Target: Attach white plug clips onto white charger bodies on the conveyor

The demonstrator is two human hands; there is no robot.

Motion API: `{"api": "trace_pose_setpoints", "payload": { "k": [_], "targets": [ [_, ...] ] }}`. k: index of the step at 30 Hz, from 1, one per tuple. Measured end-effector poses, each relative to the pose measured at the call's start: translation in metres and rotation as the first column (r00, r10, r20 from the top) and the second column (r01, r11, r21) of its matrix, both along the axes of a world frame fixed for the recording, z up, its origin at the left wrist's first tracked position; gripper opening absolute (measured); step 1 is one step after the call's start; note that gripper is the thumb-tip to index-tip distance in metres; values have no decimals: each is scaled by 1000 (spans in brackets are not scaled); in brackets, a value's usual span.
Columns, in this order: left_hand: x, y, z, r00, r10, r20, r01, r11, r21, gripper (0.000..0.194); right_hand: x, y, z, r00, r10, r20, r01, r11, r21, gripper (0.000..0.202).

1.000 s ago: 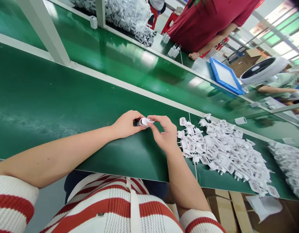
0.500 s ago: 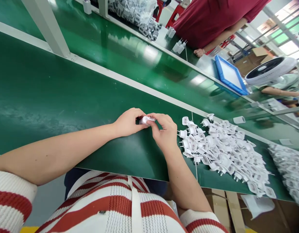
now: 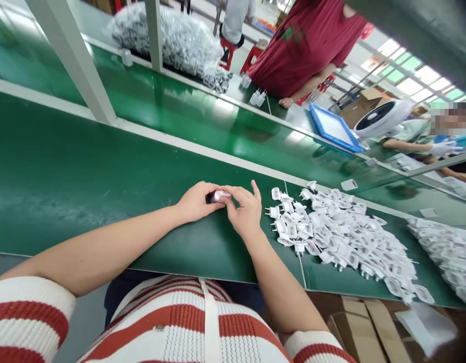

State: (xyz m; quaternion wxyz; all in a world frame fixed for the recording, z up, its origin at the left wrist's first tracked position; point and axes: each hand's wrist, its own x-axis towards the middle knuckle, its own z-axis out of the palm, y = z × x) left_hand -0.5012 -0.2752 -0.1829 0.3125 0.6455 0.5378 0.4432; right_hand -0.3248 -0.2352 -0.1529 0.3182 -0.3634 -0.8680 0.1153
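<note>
Between my two hands is a small white plug charger (image 3: 219,196), partly covered by the fingers. My left hand (image 3: 197,202) grips its left end, thumb and fingers closed round it. From the other side, my right hand (image 3: 245,209) pinches its right end, with one finger sticking up. Both hands are just above the green bench (image 3: 142,166). Right of my right hand lies a heap of white plug caps with pins (image 3: 342,227), loose and jumbled. Details of the charger's held ends are hidden.
A beige rail (image 3: 202,157) crosses behind my hands, with a post (image 3: 76,60) at left. Beyond it are a big clear bag of white parts (image 3: 180,38), a blue tray (image 3: 335,127), a fan (image 3: 382,118) and co-workers. Another bag (image 3: 445,252) lies far right.
The camera view has shifted, showing more of the far side. My hands still hold the charger; the right hand has closed further over it and one finger now points up.
</note>
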Motion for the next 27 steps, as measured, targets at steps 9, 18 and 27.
{"api": "trace_pose_setpoints", "payload": {
  "k": [9, 18, 27],
  "targets": [
    [-1, 19, 4, 975, 210, 75, -184, 949, -257, 42, 62, 47, -7, 966, -220, -136, 211, 974, -78, 58],
    [-81, 102, 41, 754, 642, -138, -656, 728, -199, 31, 93, 75, -30, 813, -361, 456, 431, 901, -55, 56],
    [-142, 143, 40, 584, 756, -295, -810, 565, -154, 35, 75, 80, -42, 961, -237, 143, 266, 932, -247, 41]
  ]
}}
